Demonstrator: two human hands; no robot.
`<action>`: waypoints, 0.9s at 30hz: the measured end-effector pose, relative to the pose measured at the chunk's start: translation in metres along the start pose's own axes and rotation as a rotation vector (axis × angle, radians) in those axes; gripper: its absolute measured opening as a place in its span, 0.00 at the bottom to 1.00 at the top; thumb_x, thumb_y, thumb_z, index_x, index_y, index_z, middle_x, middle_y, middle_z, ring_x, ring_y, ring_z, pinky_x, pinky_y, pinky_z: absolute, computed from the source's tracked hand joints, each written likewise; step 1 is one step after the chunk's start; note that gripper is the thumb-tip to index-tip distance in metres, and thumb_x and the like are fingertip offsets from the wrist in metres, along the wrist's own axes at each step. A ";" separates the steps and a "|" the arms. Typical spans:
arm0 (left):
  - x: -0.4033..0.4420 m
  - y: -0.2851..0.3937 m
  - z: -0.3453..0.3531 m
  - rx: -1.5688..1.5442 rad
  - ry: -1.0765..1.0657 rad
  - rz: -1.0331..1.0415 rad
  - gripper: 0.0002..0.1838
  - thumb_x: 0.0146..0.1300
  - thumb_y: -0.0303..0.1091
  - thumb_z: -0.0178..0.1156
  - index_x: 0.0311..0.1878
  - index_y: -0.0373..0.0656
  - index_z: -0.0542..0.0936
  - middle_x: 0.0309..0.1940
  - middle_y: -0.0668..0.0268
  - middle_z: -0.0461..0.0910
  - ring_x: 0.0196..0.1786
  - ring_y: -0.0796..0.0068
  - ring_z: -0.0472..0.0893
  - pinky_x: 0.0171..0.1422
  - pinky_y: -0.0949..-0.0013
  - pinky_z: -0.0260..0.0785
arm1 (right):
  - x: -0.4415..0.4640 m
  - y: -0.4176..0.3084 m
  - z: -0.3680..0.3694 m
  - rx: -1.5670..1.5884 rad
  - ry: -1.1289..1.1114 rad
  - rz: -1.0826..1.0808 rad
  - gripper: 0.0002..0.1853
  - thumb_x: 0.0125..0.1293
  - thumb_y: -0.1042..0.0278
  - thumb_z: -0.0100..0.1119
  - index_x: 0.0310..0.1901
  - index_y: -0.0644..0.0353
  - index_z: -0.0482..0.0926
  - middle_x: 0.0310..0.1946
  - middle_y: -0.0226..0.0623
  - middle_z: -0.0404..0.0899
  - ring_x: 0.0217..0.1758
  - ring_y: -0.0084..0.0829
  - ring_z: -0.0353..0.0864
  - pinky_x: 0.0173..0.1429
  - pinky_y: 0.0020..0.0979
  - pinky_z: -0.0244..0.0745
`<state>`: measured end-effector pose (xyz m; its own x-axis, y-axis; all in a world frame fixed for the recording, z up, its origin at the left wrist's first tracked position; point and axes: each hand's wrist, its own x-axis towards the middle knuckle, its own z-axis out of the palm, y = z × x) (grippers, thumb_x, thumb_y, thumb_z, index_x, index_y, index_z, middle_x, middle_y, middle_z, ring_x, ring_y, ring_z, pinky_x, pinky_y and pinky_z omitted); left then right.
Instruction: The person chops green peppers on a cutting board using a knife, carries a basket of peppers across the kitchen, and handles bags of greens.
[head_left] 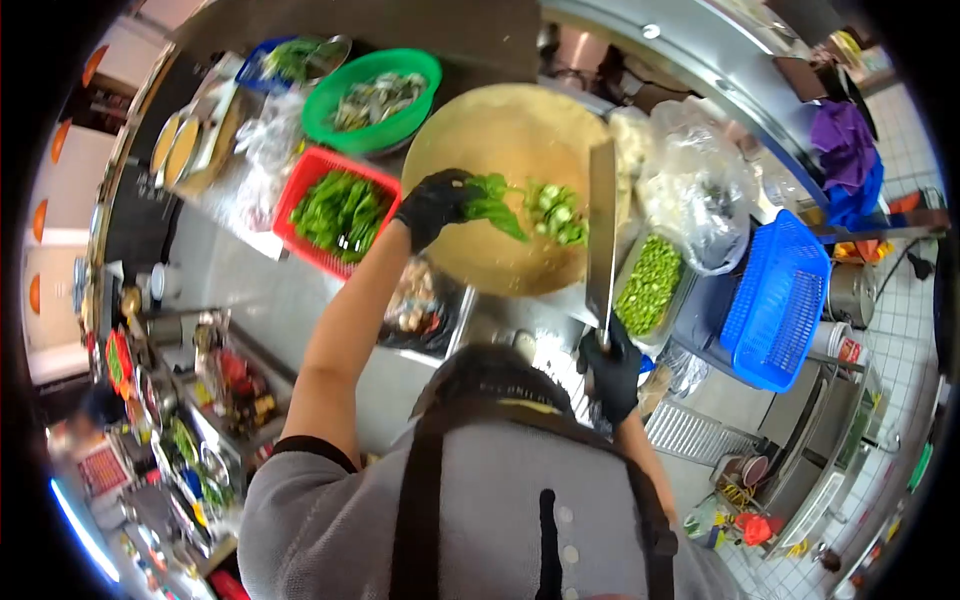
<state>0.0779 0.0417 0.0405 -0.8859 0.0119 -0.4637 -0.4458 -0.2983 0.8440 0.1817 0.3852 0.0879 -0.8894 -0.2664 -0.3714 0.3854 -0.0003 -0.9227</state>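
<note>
My left hand point(437, 207), in a black glove, is closed around the stem end of some leafy greens point(497, 206) over the left half of a round cutting board point(465, 265). My right hand point(612, 374), gloved in black too, grips the handle of a cleaver point(602, 230). Its broad blade points away from me along the board's right edge. Between the leaves and the blade lies a small pile of sliced green vegetable point(557, 212) on the board, apart from the blade.
Left of the board stands a red basket point(283, 222) of greens, with a green basin point(427, 66) of shrimp-like pieces behind it. On the right are a tray of chopped green pieces point(650, 285), a clear plastic bag point(700, 180) and a blue basket point(775, 300).
</note>
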 end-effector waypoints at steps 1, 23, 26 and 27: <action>-0.014 -0.014 -0.003 -0.089 0.028 -0.084 0.10 0.57 0.33 0.61 0.41 0.40 0.77 0.34 0.65 0.78 0.32 0.76 0.78 0.35 0.75 0.72 | 0.007 -0.003 0.005 -0.021 -0.047 0.035 0.30 0.59 0.78 0.55 0.64 0.52 0.63 0.22 0.24 0.70 0.19 0.17 0.68 0.22 0.21 0.66; -0.004 -0.113 0.000 -0.086 0.420 0.286 0.27 0.48 0.30 0.65 0.50 0.39 0.65 0.35 0.57 0.77 0.33 0.70 0.79 0.33 0.70 0.72 | 0.088 0.004 0.053 -0.141 -0.332 -0.008 0.30 0.57 0.84 0.53 0.63 0.59 0.63 0.23 0.29 0.71 0.16 0.21 0.68 0.19 0.24 0.65; 0.010 -0.123 0.014 0.251 0.644 0.295 0.26 0.47 0.35 0.67 0.48 0.39 0.68 0.37 0.54 0.77 0.38 0.64 0.79 0.40 0.66 0.72 | 0.080 0.013 0.050 -0.064 -0.311 0.024 0.29 0.58 0.83 0.52 0.63 0.59 0.63 0.22 0.29 0.70 0.16 0.21 0.68 0.20 0.23 0.65; 0.015 -0.123 0.015 0.444 0.734 0.283 0.26 0.46 0.36 0.68 0.48 0.40 0.69 0.38 0.53 0.77 0.40 0.62 0.79 0.43 0.65 0.71 | 0.079 0.014 0.049 -0.042 -0.308 0.017 0.28 0.58 0.82 0.52 0.63 0.59 0.64 0.21 0.29 0.70 0.16 0.20 0.68 0.20 0.23 0.65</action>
<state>0.1175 0.0930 -0.0660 -0.7329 -0.6636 -0.1496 -0.3665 0.1999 0.9087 0.1291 0.3167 0.0511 -0.7638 -0.5460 -0.3443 0.3837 0.0449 -0.9224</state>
